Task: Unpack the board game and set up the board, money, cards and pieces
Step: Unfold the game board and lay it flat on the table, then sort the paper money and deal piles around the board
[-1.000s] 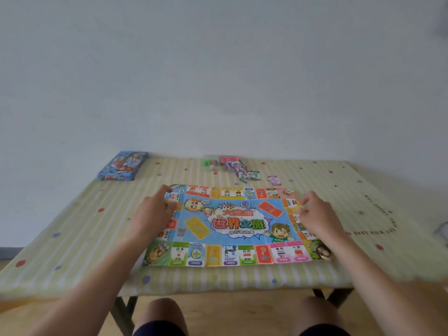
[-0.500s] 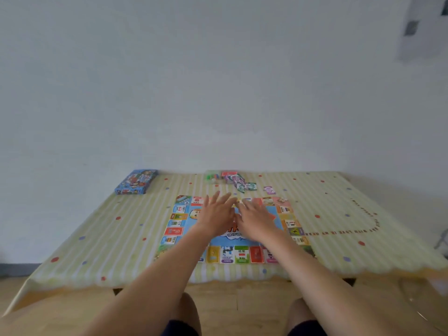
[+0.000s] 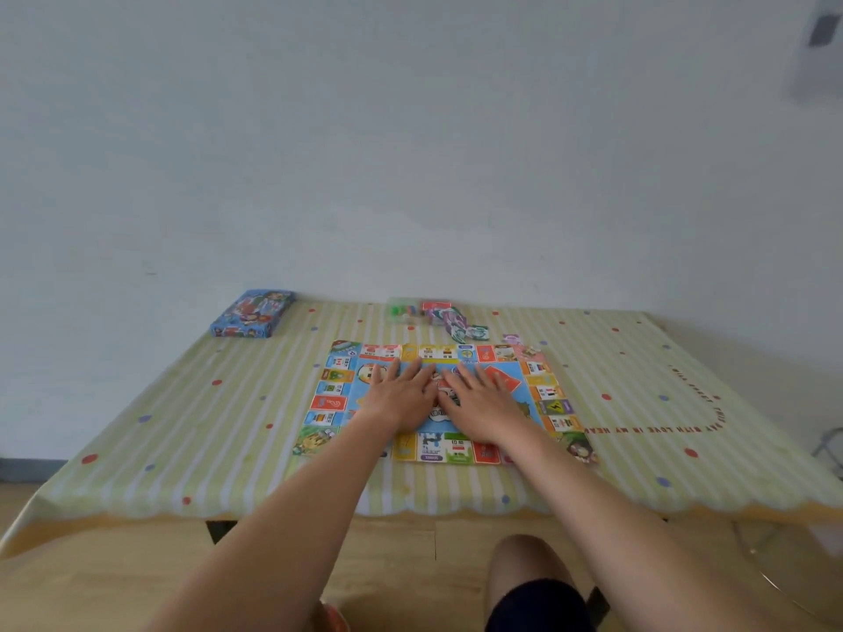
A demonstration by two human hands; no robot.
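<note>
Now: your left hand (image 3: 401, 396) and right hand (image 3: 479, 403), fingers (image 3: 410, 375) straight, flat on the board (image 3: 330, 401); card-and-piece pile (image 3: 449, 319) lies farther off, right hand marginally nearer.

multicoloured board (image 3: 543, 394), blue box (image 3: 252, 314), yellow-green striped, dotted tablecloth (image 3: 182, 426)

Bare forearms (image 3: 283, 531) lead to a bare left hand (image 3: 401, 396) and right hand (image 3: 483, 403). Dark navy shorts (image 3: 540, 606) end at a bare knee (image 3: 524, 556).

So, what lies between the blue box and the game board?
Only bare striped tablecloth separates the blue box from the game board, as the head view shows.
</note>
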